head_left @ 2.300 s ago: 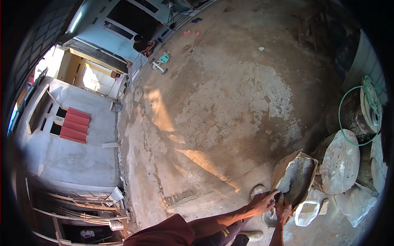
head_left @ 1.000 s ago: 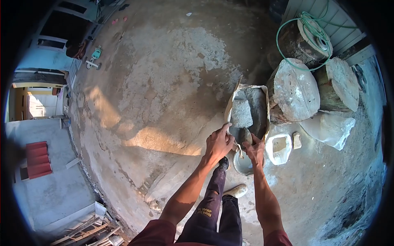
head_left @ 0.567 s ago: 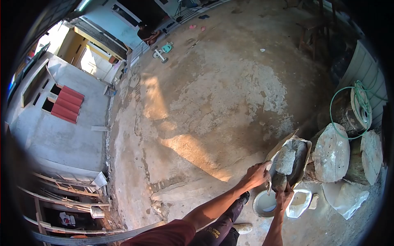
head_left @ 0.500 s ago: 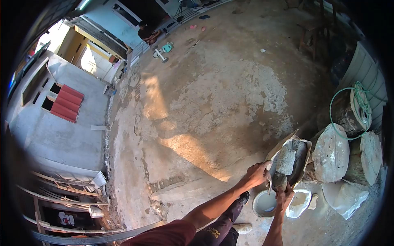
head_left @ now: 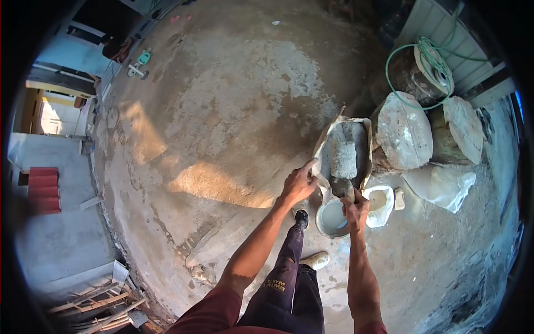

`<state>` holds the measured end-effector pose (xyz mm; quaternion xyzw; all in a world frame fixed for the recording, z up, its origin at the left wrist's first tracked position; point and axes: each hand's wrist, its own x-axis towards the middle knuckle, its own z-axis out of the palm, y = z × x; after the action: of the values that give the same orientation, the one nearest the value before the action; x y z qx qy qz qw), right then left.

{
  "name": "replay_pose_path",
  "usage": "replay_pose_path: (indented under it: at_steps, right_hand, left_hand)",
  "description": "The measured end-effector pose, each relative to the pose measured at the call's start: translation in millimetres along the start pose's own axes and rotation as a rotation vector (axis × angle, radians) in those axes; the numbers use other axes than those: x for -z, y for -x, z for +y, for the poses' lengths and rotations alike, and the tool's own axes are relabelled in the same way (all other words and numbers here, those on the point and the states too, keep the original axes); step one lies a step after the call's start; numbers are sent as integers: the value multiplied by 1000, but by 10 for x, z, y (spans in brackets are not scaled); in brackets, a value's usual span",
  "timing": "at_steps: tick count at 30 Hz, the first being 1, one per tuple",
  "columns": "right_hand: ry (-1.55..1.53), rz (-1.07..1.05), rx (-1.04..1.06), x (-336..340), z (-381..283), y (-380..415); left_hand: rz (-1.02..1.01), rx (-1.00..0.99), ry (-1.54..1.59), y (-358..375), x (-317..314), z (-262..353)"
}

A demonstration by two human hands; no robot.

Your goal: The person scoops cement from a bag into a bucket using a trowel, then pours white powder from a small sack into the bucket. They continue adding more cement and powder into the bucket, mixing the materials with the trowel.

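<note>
An open paper sack [head_left: 318, 157] with grey powder [head_left: 356, 136] inside is in front of me, its rim folded outward. My left hand [head_left: 300, 182] is closed on the sack's near left edge. In my right hand [head_left: 356, 209] is the handle of a trowel [head_left: 343, 185], which reaches into the sack. A pale grey heap [head_left: 343, 158] lies along the front of the trowel; the blade under it is mostly hidden. Just below the sack, beside my right hand, stands a round bucket [head_left: 328, 220] with pale grey contents.
A white container [head_left: 381, 207] sits right of the bucket, near a small block [head_left: 399, 199]. Large log rounds [head_left: 403, 131] stand to the right, with a green hose [head_left: 389, 67] over one. A white sack [head_left: 442, 186] lies in front. My feet are on the concrete floor [head_left: 222, 100].
My view has turned right and down, so the sack and logs appear farther left and higher. Both hands keep their hold, and the trowel stays inside the sack.
</note>
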<state>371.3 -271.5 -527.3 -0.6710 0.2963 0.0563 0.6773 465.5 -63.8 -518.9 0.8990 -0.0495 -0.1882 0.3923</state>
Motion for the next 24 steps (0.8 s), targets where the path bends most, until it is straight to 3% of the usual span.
replay_pose_path:
  at_steps: [13,24]
  right_hand:
    - [101,13,-39,113,26,193]
    - [-15,13,-39,315,108,671]
  left_hand:
    - [-34,-40,-3,-15,67,-35]
    - [-2,-28,-8,-16,20,-3]
